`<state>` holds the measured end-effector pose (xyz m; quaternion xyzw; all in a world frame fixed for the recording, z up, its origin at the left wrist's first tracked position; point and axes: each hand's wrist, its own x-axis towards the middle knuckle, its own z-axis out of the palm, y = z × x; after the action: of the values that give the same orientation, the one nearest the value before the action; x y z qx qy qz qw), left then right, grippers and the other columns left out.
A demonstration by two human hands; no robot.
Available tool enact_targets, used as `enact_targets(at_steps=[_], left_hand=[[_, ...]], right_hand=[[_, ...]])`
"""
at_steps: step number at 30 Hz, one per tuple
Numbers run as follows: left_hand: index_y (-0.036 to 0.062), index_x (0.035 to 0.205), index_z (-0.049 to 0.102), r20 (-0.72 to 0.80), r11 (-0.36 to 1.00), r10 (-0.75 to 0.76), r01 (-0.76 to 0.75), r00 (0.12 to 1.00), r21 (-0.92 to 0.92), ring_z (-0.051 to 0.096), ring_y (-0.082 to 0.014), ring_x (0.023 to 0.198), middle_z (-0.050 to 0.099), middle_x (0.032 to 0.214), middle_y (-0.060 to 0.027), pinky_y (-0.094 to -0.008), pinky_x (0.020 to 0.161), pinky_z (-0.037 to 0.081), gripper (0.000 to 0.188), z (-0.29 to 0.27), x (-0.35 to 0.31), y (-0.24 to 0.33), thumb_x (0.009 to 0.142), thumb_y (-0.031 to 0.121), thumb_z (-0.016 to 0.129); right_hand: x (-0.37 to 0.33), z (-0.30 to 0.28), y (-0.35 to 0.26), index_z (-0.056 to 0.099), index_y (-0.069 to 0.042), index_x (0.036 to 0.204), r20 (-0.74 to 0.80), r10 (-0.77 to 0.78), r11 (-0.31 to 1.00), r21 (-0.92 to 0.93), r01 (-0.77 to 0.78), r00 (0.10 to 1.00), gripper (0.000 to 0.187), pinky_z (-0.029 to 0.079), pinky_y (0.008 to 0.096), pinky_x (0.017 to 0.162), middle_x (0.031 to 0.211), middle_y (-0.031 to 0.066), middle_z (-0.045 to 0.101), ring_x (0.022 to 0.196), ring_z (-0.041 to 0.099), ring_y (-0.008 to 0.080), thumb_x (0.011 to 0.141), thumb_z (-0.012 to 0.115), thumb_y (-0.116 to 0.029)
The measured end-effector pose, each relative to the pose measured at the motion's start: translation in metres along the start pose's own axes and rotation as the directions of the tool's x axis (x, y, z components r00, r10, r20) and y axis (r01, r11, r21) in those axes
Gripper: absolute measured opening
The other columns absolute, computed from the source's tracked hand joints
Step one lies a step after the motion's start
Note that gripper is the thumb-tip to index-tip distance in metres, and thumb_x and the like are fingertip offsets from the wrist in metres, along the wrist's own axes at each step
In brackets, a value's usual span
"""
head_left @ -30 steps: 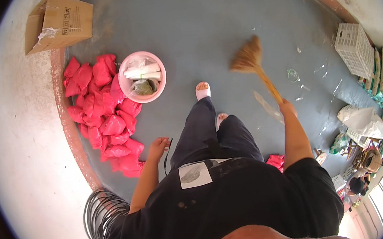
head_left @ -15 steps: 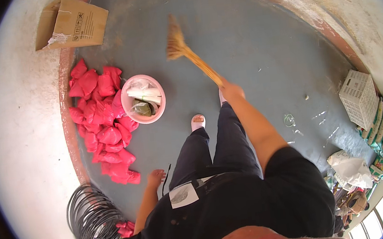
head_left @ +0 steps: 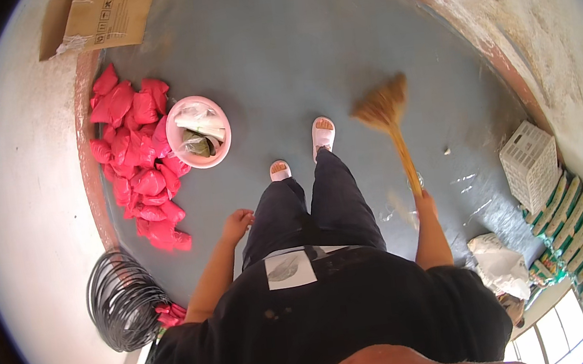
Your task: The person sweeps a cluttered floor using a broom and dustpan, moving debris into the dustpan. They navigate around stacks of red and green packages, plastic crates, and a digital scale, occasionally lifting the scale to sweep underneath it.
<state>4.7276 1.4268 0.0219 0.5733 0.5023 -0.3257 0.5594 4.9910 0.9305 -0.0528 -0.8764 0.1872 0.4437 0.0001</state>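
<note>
My right hand [head_left: 425, 204] is wrapped round the handle of a straw broom [head_left: 403, 151], out to my right. The broom's tan bristle head [head_left: 382, 105] is fanned out over the grey floor, ahead of the hand and to the right of my feet. My left hand [head_left: 238, 222] hangs beside my left thigh with its fingers curled in, and nothing shows in it.
Red bags [head_left: 133, 146] lie piled along the left wall beside a pink basin [head_left: 227, 135] of wrapped items. A cardboard box [head_left: 122, 18], a coil of black hose [head_left: 122, 302], a white crate [head_left: 530, 158], stacked green sacks [head_left: 574, 236] and a white sack [head_left: 498, 262] edge the floor.
The broom has swung from ahead of me to my right and nearer, still in my right hand. My right foot has shifted into view. My left hand has come up slightly.
</note>
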Motion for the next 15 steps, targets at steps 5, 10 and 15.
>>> enact_targets(at_steps=[5, 10, 15], left_hand=[[0.0034, 0.089, 0.057, -0.090, 0.977, 0.121, -0.103, 0.988, 0.184, 0.056, -0.0157, 0.070, 0.059, 0.075, -0.0076, -0.0276, 0.063, 0.044, 0.024, -0.021, 0.015, 0.023, 0.076, 0.022, 0.051], [0.0028, 0.085, 0.057, -0.330, 0.951, 0.228, -0.138, 0.916, 0.275, 0.056, -0.0240, 0.073, 0.058, 0.077, -0.0119, -0.0329, 0.067, 0.044, 0.023, -0.060, 0.017, 0.055, 0.074, 0.022, 0.052], [0.0026, 0.084, 0.058, -0.412, 0.946, 0.265, -0.152, 0.872, 0.287, 0.055, -0.0295, 0.075, 0.058, 0.078, -0.0150, -0.0365, 0.070, 0.043, 0.023, -0.122, 0.067, 0.023, 0.073, 0.023, 0.053]], right_hand=[[-0.066, -0.027, 0.042, 0.051, -0.013, 0.103, -0.113, 0.021, 0.980, -0.193, -0.043, 0.993, 0.037, 0.045, 0.0408, 0.063, 0.083, 0.0155, 0.058, 0.074, 0.056, 0.0336, 0.076, 0.042, -0.036], [-0.097, -0.059, -0.102, 0.043, -0.021, 0.116, -0.093, -0.064, 0.997, -0.041, 0.060, 0.994, 0.045, 0.045, 0.0415, 0.065, 0.087, 0.0145, 0.058, 0.077, 0.055, 0.0334, 0.075, 0.049, -0.039], [-0.083, -0.063, -0.335, 0.039, -0.023, 0.118, -0.138, -0.541, 0.837, -0.180, 0.516, 0.830, 0.047, 0.044, 0.0402, 0.069, 0.091, 0.0145, 0.057, 0.081, 0.055, 0.0330, 0.075, 0.049, -0.039]])
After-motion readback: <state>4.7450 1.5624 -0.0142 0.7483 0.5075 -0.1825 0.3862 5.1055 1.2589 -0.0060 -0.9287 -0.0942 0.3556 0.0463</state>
